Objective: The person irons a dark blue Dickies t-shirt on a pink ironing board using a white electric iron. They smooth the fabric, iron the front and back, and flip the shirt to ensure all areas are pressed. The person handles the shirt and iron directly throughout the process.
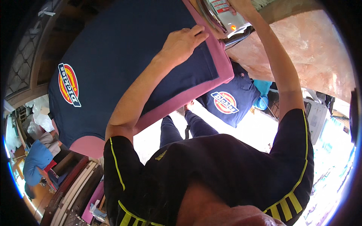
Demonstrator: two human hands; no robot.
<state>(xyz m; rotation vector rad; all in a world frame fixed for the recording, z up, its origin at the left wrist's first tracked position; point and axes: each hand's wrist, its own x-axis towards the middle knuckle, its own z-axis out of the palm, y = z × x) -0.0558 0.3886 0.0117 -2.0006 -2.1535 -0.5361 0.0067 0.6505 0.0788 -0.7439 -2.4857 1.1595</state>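
A navy shirt [113, 49] with a large red, yellow and white logo lies spread over a pink-covered board [226, 69]. My left hand [184, 43] is on the shirt beside its right edge, fingers bent together and closed on the cloth. My right arm reaches up to a white appliance [226, 17] with a red label and a lit orange lamp, which looks like an iron. My right hand [241, 8] is closed on its upper part; the picture's top edge cuts off part of the hand and the appliance.
Below the board's right corner hangs another navy garment [222, 100] with a similar logo, next to a blue object [262, 94]. A dark cord [239, 37] runs by the appliance. Plastic bags [41, 116] and stacked boards [71, 192] are at the left.
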